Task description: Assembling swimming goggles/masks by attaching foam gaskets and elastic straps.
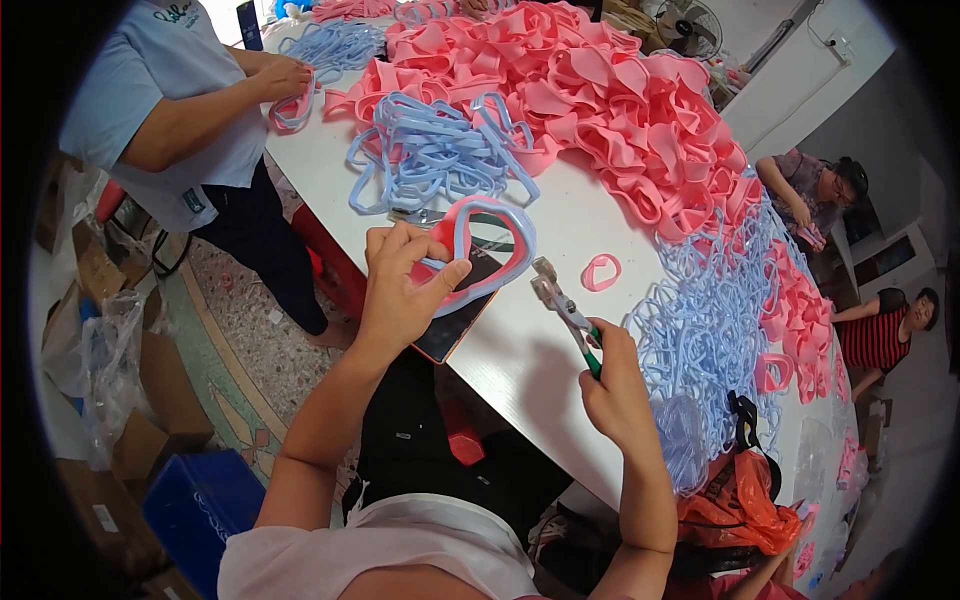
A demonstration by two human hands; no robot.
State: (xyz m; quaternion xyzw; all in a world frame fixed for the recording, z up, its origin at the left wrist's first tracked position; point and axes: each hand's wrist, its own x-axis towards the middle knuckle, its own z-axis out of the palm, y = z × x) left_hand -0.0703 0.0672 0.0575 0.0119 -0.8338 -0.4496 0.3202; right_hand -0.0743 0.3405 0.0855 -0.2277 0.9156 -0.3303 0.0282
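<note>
Your left hand (403, 283) pinches a pink-and-blue loop (525, 236); your right hand (620, 388) is wrapped around green-handled pliers (571, 316) above the white desk (520, 362).

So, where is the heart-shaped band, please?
Near the head view's centre, the heart-shaped band is in the left hand, left of the pliers in the right hand.

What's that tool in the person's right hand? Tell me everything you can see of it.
It looks like pliers: a silvery metal body with a broad, blocky head, and green handles that look plastic or rubber-coated. The right hand grips the handles and hides part of them. The tool is held slanting over the white table, its head toward the upper left, near the pink-and-blue loop but apart from it. Whether its jaws are open or shut is too small to tell.
</note>
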